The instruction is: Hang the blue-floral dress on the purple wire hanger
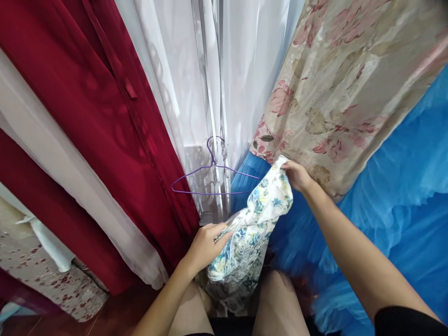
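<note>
Holding the floral garment up between both hands: clutching its middle in the closed left hand, pinching its top corner with the right hand — just beside a purple wire hanger, seemingly hooked on the curtains.

**Floral garment held between two hands**

The left hand clutches the lower part of a white, blue-flowered cloth garment; the right hand pinches its upper edge. A purple wire hanger hangs just beside it, before white sheer curtains, with dark red drapes to the left.
</note>
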Demonstrator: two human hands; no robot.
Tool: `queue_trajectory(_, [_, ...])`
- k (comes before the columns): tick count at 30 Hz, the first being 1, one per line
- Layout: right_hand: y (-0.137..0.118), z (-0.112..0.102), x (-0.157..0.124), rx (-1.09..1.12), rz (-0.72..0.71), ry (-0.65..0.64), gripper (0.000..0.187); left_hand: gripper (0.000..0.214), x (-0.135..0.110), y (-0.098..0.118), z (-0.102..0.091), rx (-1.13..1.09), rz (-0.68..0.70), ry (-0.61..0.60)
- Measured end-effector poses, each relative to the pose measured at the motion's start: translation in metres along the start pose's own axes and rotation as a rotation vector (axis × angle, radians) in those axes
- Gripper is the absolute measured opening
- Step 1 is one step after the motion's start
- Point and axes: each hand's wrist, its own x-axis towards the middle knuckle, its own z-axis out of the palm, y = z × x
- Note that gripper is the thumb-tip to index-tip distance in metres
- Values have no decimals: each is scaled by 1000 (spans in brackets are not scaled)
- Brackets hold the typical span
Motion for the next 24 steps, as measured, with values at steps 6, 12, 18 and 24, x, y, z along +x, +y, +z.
queue_trajectory(6, [0, 66, 31, 15, 157, -403, 28, 39, -12, -3, -39, -285, -153, 175])
queue_trajectory(12, [3, 77, 4, -12, 238, -493, 36, 34, -22, -75, -89, 24, -153, 103])
queue_trajectory(18, [-9, 74, -2, -41, 247, -518, 33, 12, 2, -133, -140, 416, -182, 111])
queue_trajectory(24, [-14, 75, -4, -4, 345, -499, 33, 21, 62, -108, -156, 89, -18, 571])
